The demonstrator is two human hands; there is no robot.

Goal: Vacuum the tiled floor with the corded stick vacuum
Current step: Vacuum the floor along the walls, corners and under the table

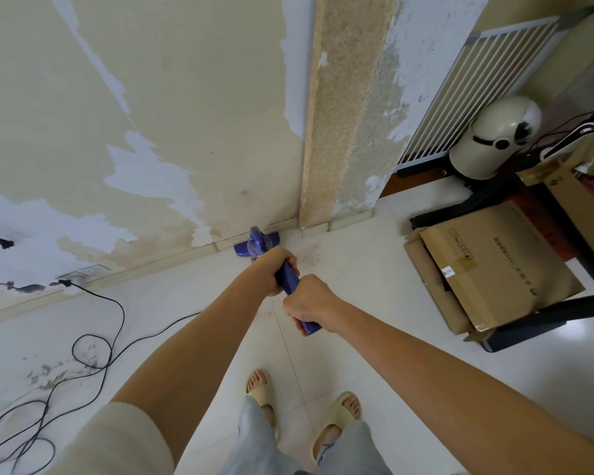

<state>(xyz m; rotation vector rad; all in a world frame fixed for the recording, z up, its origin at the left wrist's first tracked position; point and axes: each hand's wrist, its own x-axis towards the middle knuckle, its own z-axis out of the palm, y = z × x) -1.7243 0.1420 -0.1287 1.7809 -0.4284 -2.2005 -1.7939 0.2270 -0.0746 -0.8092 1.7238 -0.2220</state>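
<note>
Firmly, both hands — left hand (275, 270), right hand (306, 301) — grip vacuum handle (288, 281).

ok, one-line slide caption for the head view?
Both hands, left hand and right hand, grip the blue stick vacuum, its head at the skirting board.

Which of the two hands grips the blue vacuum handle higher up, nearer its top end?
The right hand: it grips the vacuum handle by its upper end, closer to the person. The left hand holds lower down, toward the floor head.

Left hand (275, 273) and right hand (308, 302) both grip blue stick vacuum handle (290, 282), left ahead of right. Vacuum head (257, 244) on tiled floor (357, 286), touching baseboard (172, 260). Black cord (93, 341) looped at left. Cardboard box (494, 269) at right.
</note>
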